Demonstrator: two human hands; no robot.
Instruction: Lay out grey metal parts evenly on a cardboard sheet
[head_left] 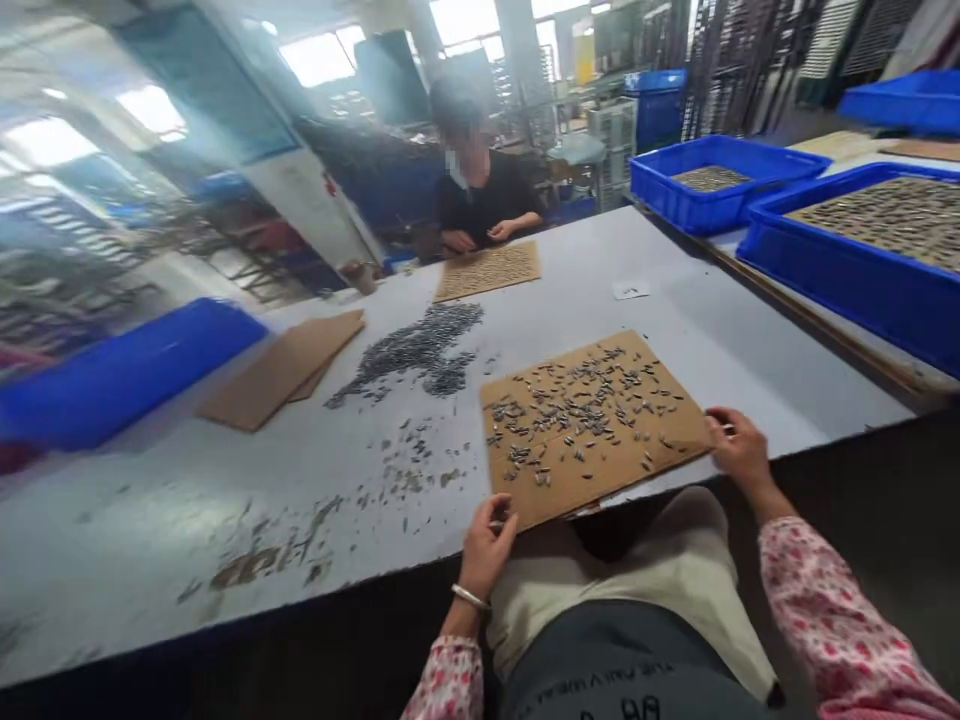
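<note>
A brown cardboard sheet lies on the table in front of me, its near edge at the table's front edge. Many small dark metal pieces, elongated and pointed, are scattered over it. My left hand, with a bracelet at the wrist, is closed on the sheet's near left corner. At the right corner, my right hand pinches the edge between thumb and fingers. Some fingertips are hidden. Left of the sheet, a heap of the same pieces lies directly on the white tabletop, with loose ones strewn nearer.
Across the white table a person handles another piece-covered cardboard. Bare cardboard sheets lie left, beside a blurred blue bin. Blue trays with filled boards stand at right. A paper slip lies farther back.
</note>
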